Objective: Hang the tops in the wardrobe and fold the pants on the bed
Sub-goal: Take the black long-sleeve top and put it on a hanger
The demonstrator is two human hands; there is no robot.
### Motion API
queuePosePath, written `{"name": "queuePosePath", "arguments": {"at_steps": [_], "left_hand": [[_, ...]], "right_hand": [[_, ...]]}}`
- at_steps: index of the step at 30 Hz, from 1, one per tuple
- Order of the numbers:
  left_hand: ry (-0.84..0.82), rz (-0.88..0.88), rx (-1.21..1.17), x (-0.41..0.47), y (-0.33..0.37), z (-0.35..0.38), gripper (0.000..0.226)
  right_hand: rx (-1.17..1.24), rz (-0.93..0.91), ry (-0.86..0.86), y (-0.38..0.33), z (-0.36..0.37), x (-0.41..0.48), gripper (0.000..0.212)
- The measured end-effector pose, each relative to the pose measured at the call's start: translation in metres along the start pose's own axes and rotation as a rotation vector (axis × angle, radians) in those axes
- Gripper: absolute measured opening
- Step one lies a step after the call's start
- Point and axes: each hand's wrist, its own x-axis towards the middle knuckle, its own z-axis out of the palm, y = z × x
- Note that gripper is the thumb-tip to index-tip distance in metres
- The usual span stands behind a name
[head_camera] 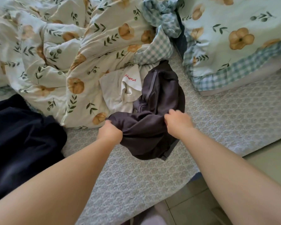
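Grey garment (pixel 152 132) bunched on the bed, whether top or pants unclear. Fingertips buried in cloth. Left hand (pixel 109 132) fists its near edge and right hand (pixel 178 121) pinches a fold, both arms outstretched. White top (pixel 120 93) lies just beyond the hands, part-covered.

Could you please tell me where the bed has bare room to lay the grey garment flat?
Bare sheet lies right of the grey garment, between pillow and bed edge, and nearer you, beside the navy garment. Crowded behind: white top and duvet.
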Motion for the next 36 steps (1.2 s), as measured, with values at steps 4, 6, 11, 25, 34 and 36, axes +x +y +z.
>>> {"name": "queuePosePath", "arguments": {"at_steps": [4,6,11,25,34,36], "left_hand": [[-0.040,0.279,0.217,-0.008,0.001,0.011,0.057],[-0.103,0.397,0.280,-0.009,0.002,0.012,0.050],[-0.172,0.367,0.513,-0.015,0.001,0.008,0.030],[-0.080,0.444,0.102,0.013,0.044,0.004,0.051],[-0.265,0.334,-0.244,-0.006,0.064,0.036,0.060],[-0.225,0.384,-0.314,-0.013,0.068,0.030,0.050]], "right_hand": [[0.141,-0.156,0.492,-0.021,-0.003,0.021,0.031],[0.073,-0.287,0.338,-0.030,-0.007,0.032,0.047],[-0.165,-0.259,0.002,-0.043,-0.002,0.039,0.038],[1.163,-0.048,-0.135,-0.008,-0.006,-0.031,0.029],[1.114,0.125,-0.148,0.020,-0.015,-0.063,0.015],[0.847,0.224,-0.066,0.026,-0.014,-0.065,0.022]]}}
